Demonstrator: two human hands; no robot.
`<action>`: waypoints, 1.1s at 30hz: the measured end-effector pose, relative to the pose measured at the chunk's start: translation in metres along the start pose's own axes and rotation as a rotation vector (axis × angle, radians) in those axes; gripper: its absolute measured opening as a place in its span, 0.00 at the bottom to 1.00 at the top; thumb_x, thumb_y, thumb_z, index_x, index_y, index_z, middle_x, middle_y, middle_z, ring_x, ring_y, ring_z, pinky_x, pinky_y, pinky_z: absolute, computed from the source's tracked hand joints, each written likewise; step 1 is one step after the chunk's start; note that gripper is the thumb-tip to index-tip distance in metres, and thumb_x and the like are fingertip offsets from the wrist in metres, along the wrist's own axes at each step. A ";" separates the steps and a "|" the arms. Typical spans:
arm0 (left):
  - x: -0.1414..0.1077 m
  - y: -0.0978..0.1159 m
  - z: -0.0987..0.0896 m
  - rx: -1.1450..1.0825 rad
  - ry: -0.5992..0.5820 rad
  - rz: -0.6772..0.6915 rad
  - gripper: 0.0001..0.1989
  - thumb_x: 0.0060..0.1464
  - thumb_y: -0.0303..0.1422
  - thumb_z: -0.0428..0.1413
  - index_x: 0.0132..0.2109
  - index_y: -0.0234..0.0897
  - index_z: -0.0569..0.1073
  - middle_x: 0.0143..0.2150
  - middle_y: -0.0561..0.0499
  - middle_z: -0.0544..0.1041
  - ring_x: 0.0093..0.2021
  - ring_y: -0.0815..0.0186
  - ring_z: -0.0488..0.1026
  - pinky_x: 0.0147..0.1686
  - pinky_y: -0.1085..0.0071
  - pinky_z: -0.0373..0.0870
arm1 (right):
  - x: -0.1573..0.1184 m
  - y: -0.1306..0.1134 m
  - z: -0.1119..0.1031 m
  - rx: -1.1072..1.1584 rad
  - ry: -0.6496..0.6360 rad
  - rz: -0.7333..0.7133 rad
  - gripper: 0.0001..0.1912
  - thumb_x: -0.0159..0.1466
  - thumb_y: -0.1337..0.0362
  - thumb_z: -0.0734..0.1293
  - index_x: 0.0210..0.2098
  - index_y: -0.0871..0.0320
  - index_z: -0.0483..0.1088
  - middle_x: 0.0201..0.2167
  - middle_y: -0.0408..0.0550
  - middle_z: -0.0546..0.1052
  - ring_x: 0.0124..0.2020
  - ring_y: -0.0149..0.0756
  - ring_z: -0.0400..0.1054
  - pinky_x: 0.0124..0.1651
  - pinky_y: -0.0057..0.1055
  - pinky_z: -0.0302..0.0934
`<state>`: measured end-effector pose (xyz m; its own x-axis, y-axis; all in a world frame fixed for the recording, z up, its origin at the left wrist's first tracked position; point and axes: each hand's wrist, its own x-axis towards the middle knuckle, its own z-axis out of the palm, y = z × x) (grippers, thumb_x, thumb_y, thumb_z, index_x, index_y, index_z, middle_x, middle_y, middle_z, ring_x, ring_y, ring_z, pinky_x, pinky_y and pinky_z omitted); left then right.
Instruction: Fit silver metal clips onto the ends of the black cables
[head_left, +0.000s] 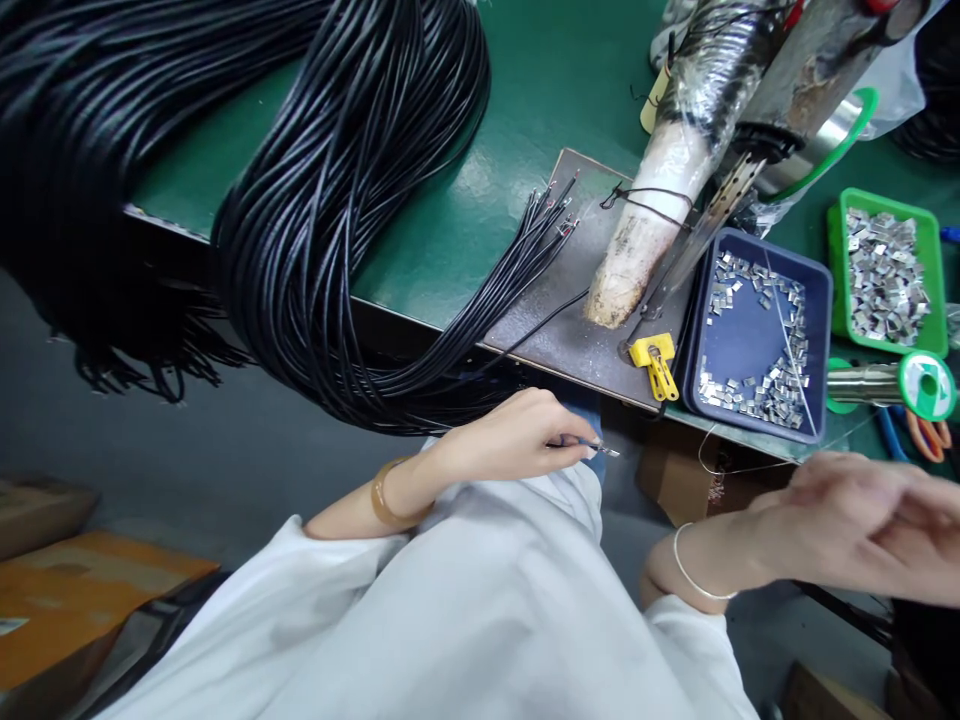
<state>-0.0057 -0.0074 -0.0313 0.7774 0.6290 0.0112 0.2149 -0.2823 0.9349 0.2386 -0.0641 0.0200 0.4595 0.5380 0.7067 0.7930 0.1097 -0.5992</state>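
My left hand is closed in a pinch on a thin dark cable, just off the bench's front edge. A small silver metal connector sticks out past its fingertips. My right hand is over at the right, in front of the bench edge and below the blue tray. It is smeared by motion and its fingers partly run out of sight, so what they hold, if anything, does not show. A bundle of black cables lies with its stripped ends on a brown board.
A blue tray and a green tray hold small metal connectors. A soldering iron slants over the board beside a wrapped white tube. A yellow clip, a solder spool and pliers are close by. Boxes stand below.
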 end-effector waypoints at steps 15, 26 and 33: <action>0.022 -0.006 -0.028 0.381 0.420 0.058 0.09 0.60 0.27 0.56 0.41 0.32 0.82 0.37 0.45 0.82 0.38 0.62 0.76 0.41 0.67 0.69 | 0.061 0.089 0.010 -0.559 -0.862 -0.043 0.08 0.57 0.64 0.75 0.28 0.55 0.71 0.27 0.42 0.77 0.27 0.30 0.68 0.36 0.30 0.57; 0.027 0.004 0.010 -0.849 0.306 -0.167 0.10 0.56 0.31 0.60 0.44 0.28 0.76 0.23 0.53 0.74 0.23 0.75 0.68 0.28 0.77 0.65 | 0.017 0.024 0.026 -0.075 -0.379 0.010 0.08 0.58 0.66 0.74 0.29 0.57 0.70 0.30 0.43 0.76 0.27 0.31 0.70 0.30 0.30 0.63; 0.028 0.005 0.008 -0.781 0.351 -0.147 0.08 0.56 0.31 0.60 0.41 0.29 0.76 0.23 0.54 0.73 0.24 0.74 0.70 0.28 0.77 0.67 | -0.031 -0.030 0.050 0.225 -0.347 0.015 0.05 0.61 0.69 0.72 0.35 0.53 0.75 0.36 0.45 0.79 0.38 0.38 0.77 0.41 0.40 0.75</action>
<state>0.0222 0.0028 -0.0291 0.5187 0.8433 -0.1407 -0.2680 0.3166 0.9099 0.1808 -0.0426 -0.0033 0.2780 0.7867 0.5512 0.6624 0.2586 -0.7031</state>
